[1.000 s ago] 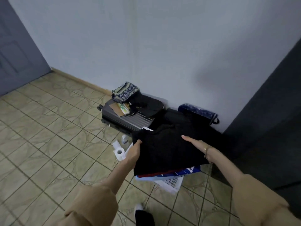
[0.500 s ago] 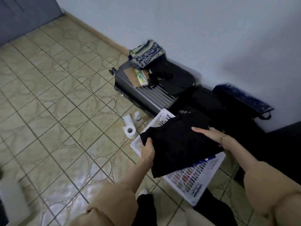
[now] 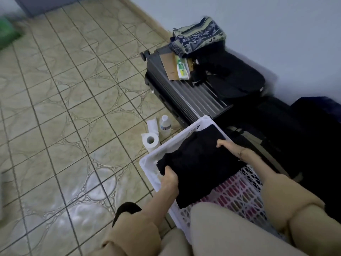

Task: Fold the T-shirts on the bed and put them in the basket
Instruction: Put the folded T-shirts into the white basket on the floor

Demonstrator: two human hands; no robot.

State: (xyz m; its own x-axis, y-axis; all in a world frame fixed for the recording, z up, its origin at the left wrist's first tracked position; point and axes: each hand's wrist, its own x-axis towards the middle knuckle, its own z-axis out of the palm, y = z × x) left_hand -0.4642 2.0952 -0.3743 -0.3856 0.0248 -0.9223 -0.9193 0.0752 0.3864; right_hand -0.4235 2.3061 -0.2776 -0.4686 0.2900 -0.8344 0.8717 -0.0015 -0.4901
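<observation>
You grip a folded black shirt point(image 3: 199, 163) at both edges, left hand point(image 3: 170, 179) near, right hand point(image 3: 227, 145) far, fingers curled on cloth, low over the white basket point(image 3: 147, 163); release looks close, and no bed shows, so remaining shirts can't be judged.

Beige patterned tile floor point(image 3: 73, 111) met a pale bluish wall point(image 3: 276, 24) along a tan baseboard point(image 3: 147, 17). Grey suitcase point(image 3: 184, 93) lay flat by the wall; toilet paper roll point(image 3: 151, 140) and water bottle point(image 3: 164, 125) stood beside it. Dim light.
</observation>
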